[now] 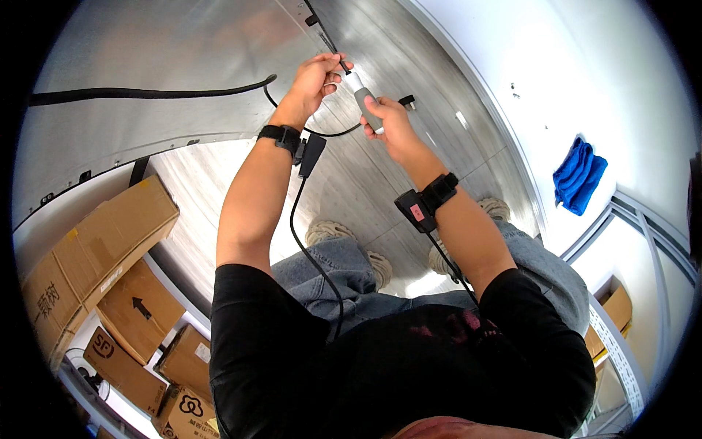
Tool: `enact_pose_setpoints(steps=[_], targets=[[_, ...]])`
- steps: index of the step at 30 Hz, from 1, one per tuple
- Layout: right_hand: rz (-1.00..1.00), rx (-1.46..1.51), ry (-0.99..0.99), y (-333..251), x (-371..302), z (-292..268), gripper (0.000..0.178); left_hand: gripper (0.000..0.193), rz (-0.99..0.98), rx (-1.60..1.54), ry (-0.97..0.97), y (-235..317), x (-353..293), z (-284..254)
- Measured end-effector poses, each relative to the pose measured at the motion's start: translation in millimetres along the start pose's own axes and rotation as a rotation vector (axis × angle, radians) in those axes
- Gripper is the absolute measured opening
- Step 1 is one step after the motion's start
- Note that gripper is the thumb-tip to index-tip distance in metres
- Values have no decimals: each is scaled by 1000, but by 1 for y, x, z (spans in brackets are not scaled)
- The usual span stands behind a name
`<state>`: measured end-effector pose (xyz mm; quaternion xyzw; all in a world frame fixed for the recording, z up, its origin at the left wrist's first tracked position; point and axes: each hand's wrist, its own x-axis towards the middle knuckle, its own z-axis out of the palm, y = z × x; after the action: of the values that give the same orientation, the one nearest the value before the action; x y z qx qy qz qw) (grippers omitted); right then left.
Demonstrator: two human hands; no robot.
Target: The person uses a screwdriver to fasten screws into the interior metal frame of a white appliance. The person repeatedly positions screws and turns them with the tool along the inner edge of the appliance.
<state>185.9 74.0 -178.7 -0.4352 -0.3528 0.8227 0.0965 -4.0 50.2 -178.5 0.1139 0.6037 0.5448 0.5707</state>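
Observation:
My right hand (pixel 391 128) is wrapped round the grey handle of a screwdriver (pixel 363 99), which has a pale front section pointing away from me. At its front end, my left hand (pixel 316 80) has thumb and fingers drawn together beside the edge of a large metal panel (pixel 175 58). What those fingers pinch, if anything, is too small to make out. A dark strip with small fittings (pixel 322 33) runs along the panel edge, just beyond my fingertips.
A thick black cable (pixel 153 93) crosses the panel and loops down to a plug (pixel 407 101) by my right hand. Cardboard boxes (pixel 102 241) are stacked at left. A blue cloth (pixel 580 175) lies on the white surface at right. Wires hang from both wrist straps.

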Motion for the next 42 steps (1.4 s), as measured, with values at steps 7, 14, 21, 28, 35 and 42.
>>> enact_pose_setpoints(steps=[7, 14, 21, 28, 35, 42], targets=[[150, 452, -318, -4, -2, -12, 42, 19, 51, -4, -64, 2, 0, -2], [250, 717, -696, 17, 4, -32, 50, 18, 43, 11, -33, 3, 2, -1], [198, 226, -250, 22, -17, -34, 41, 17, 13, 212, -2, -3, 1, 19], [-196, -84, 232, 14, -25, -85, 31, 19, 113, 370, -84, -11, 14, 93], [-475, 68, 467, -2, -75, -157, 24, 21, 333, 434, -273, -29, 28, 199], [-605, 330, 636, 0, -104, -197, 19, 16, 821, 860, -279, -61, 56, 266]])
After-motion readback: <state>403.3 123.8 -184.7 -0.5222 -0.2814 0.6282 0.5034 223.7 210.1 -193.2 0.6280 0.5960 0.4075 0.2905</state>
